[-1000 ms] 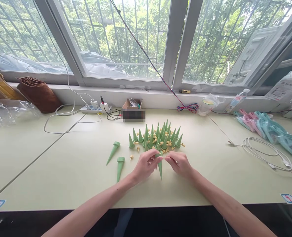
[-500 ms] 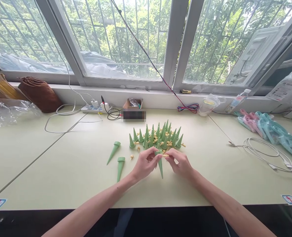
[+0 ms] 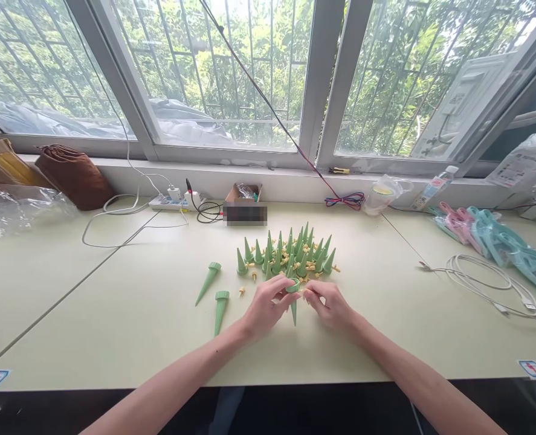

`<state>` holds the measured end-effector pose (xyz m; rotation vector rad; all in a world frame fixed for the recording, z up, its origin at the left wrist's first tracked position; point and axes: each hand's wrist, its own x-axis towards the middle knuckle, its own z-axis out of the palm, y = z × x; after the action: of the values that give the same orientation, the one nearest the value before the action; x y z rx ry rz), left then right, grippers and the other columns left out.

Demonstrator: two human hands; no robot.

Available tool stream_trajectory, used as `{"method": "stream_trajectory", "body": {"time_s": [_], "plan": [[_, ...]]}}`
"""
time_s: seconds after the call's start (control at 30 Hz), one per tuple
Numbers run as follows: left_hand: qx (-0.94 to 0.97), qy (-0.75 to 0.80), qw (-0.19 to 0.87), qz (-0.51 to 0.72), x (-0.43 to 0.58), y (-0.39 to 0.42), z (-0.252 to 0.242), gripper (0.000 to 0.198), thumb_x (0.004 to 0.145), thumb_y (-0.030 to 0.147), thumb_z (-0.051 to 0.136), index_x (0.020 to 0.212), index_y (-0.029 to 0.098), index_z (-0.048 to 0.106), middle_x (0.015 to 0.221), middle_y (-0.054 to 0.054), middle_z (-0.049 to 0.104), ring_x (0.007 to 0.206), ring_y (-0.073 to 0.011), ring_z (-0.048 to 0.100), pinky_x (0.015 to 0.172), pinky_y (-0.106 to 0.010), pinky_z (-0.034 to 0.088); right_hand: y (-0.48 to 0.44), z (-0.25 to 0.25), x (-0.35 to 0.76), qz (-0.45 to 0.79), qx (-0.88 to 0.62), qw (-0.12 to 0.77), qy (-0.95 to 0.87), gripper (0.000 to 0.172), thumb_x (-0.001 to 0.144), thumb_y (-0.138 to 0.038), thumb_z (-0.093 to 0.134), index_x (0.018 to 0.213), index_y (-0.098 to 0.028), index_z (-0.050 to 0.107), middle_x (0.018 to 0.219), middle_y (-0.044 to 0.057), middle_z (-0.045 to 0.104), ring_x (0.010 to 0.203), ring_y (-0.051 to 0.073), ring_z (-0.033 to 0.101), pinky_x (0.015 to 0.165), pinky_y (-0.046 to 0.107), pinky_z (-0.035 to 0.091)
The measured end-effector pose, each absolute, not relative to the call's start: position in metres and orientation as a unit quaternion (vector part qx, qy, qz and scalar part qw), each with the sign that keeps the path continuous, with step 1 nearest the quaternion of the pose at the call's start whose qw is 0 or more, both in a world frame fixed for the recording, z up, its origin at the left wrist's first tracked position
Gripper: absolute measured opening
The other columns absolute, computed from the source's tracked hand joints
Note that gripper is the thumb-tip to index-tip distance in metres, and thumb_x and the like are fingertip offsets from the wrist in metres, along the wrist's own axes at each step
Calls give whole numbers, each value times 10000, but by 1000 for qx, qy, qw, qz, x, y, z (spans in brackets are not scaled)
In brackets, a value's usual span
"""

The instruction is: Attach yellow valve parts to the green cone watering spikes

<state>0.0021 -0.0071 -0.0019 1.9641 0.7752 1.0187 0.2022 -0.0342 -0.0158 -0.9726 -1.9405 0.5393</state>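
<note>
My left hand point(image 3: 268, 302) is closed around a green plant watering spike point(image 3: 293, 311), its wide collar up and its tip pointing down. Beside that collar, my right hand point(image 3: 329, 301) pinches a small yellow valve point(image 3: 301, 291), mostly hidden by the fingers. The valve is at the spike's side; whether it is seated there I cannot tell. Just beyond both hands, several green spikes point(image 3: 277, 261) stand points up, with yellow valves point(image 3: 310, 264) scattered among them. To the left lie two loose spikes, one farther back point(image 3: 208, 283) and one nearer point(image 3: 221, 311), and a loose yellow valve point(image 3: 242, 291).
Against the window wall sit a power strip point(image 3: 172, 202), a small open box point(image 3: 249, 193), a bundle of wire point(image 3: 347, 200) and a bottle point(image 3: 435, 187). On the right are a coiled white cable point(image 3: 471, 275) and wrapped pink and teal plastic items point(image 3: 498, 241). Brown cloth point(image 3: 71, 175) lies back left.
The held spike has tilted, so its open collar shows more toward me. My right hand has brought the yellow valve slightly lower, still beside the collar. The view has shifted a little.
</note>
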Motion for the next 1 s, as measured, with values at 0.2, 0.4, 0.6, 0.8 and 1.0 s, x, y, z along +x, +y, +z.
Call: {"method": "stream_trajectory", "body": {"time_s": [0.2, 0.4, 0.6, 0.8, 1.0], "plan": [[759, 302, 414, 401, 3, -8, 0, 188, 934, 338, 601, 862, 165, 614, 753, 8, 507, 532, -71, 508, 484, -193, 429, -33, -19, 203, 221, -395, 428, -782, 437, 1061, -358, 347, 671, -191, 452, 590, -26, 471, 515, 106, 406, 515, 236, 345], [700, 310, 488, 420, 6, -10, 5, 220, 904, 377, 645, 875, 165, 598, 569, 51, 490, 420, -68, 470, 402, -181, 393, -33, -17, 199, 210, -405, 445, -771, 407, 1054, -380, 376, 735, -182, 533, 631, -10, 517, 549, 117, 451, 532, 241, 374], [643, 321, 563, 409, 7, -9, 12, 263, 916, 430, 624, 873, 174, 583, 452, 83, 454, 349, -65, 409, 363, -176, 358, -36, -13, 197, 202, -379, 478, -766, 214, 996, -386, 533, 1035, -187, 600, 709, -5, 548, 553, 119, 469, 518, 238, 414], [638, 312, 584, 392, 6, -9, 16, 284, 930, 440, 601, 839, 174, 562, 463, 88, 431, 345, -55, 392, 371, -174, 346, -33, -14, 198, 142, -356, 495, -779, 164, 1005, -336, 538, 1028, -197, 621, 684, -8, 524, 562, 123, 470, 511, 238, 403], [647, 293, 601, 368, 3, -7, 12, 256, 929, 423, 605, 975, 187, 520, 522, 87, 463, 403, -78, 462, 407, -188, 397, -32, -16, 200, 138, -357, 499, -778, 222, 1016, -387, 512, 994, -198, 626, 680, -1, 526, 550, 126, 450, 505, 245, 388]]}}
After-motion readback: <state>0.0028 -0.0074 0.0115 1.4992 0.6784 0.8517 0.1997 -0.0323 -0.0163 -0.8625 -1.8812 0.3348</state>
